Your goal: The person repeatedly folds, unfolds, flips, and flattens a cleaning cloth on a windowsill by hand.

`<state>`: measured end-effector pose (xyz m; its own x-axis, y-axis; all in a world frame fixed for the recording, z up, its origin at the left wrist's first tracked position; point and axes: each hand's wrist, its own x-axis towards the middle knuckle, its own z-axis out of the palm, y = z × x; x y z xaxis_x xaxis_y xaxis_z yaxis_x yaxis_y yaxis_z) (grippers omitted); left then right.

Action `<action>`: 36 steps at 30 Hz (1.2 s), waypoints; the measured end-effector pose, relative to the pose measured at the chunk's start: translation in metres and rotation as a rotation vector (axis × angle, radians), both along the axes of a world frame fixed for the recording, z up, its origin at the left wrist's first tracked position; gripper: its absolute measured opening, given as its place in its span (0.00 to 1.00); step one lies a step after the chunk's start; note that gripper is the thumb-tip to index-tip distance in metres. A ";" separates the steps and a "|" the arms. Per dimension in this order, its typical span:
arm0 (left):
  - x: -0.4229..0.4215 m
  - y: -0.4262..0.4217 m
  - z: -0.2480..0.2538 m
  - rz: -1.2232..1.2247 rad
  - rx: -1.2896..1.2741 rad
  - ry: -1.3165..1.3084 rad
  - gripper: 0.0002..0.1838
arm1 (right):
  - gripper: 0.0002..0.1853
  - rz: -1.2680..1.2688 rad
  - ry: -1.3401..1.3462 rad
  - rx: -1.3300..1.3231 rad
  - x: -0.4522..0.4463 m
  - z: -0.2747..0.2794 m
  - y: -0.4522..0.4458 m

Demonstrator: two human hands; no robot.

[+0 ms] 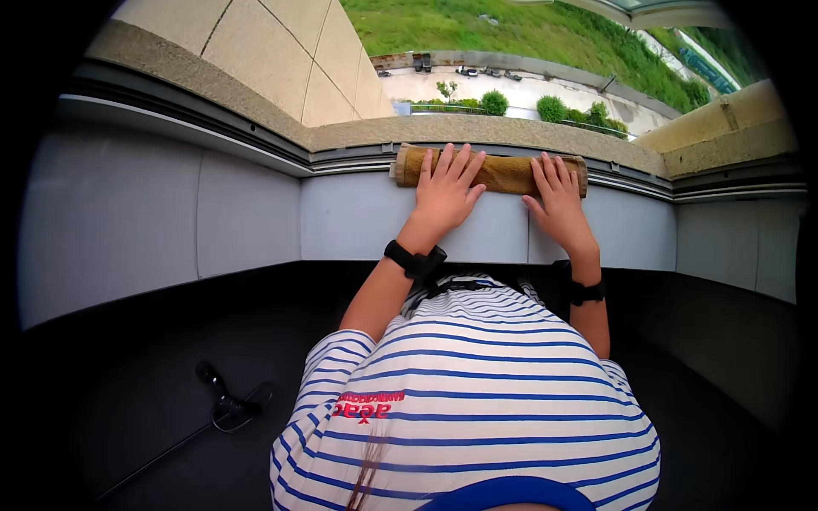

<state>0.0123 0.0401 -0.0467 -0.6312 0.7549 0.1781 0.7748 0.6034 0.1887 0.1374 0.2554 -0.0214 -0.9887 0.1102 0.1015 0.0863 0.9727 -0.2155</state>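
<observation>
A brown towel point(506, 175), folded into a long narrow strip, lies along the window track point(358, 162) at the inner edge of the sill. My left hand point(445, 192) rests palm down on its left part, fingers stretched out and spread over the cloth. Toward the towel's right end, my right hand point(562, 209) lies flat in the same way, its fingers less widely spread. Both thumbs point inward, and neither hand is wrapped around the towel. The towel covers part of the track beneath it.
A grey tiled sill point(383, 217) runs below the track, with tiled side surfaces point(119, 204) at left and right. Outside are a stone ledge point(503, 129), shrubs point(494, 103) and grass. A black looped cord point(243, 407) shows in the dark area at lower left.
</observation>
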 end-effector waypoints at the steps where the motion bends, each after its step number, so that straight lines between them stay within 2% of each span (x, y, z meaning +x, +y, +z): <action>1: -0.004 -0.003 0.002 0.010 0.001 0.001 0.33 | 0.35 -0.036 -0.026 0.019 -0.002 -0.001 -0.004; 5: -0.009 -0.021 0.001 -0.024 0.002 -0.066 0.29 | 0.35 -0.112 -0.202 -0.031 -0.012 0.009 -0.021; 9: -0.024 -0.050 0.004 0.015 -0.015 -0.085 0.28 | 0.35 -0.062 -0.264 -0.145 -0.027 0.022 -0.047; 13: -0.052 -0.114 0.000 0.074 -0.013 -0.052 0.28 | 0.35 0.114 -0.138 -0.164 -0.049 0.010 -0.097; 15: -0.066 -0.144 0.006 0.188 -0.060 -0.090 0.28 | 0.32 0.263 -0.075 -0.095 -0.065 0.011 -0.127; 17: -0.077 -0.160 -0.003 0.162 -0.004 -0.078 0.28 | 0.28 0.233 -0.030 -0.019 -0.079 0.014 -0.156; 19: -0.078 -0.162 -0.001 0.139 -0.022 -0.114 0.28 | 0.25 0.179 0.010 0.058 -0.087 0.013 -0.161; 21: -0.075 -0.161 0.001 0.134 -0.021 -0.123 0.28 | 0.21 0.241 0.047 -0.189 -0.095 0.009 -0.141; 25: -0.074 -0.156 -0.004 0.179 -0.020 -0.072 0.28 | 0.25 0.281 0.120 -0.246 -0.089 0.007 -0.130; 30: -0.075 -0.150 0.003 0.226 -0.157 -0.140 0.29 | 0.25 0.277 0.128 -0.253 -0.091 0.001 -0.131; 36: -0.063 -0.137 0.002 0.326 -0.142 -0.091 0.29 | 0.22 0.262 0.179 -0.203 -0.085 -0.006 -0.131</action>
<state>-0.0502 -0.0969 -0.0452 -0.8511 0.5248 0.0177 0.5215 0.8409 0.1445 0.0519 0.1248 -0.0272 -0.9545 -0.1089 0.2776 -0.2168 0.8926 -0.3953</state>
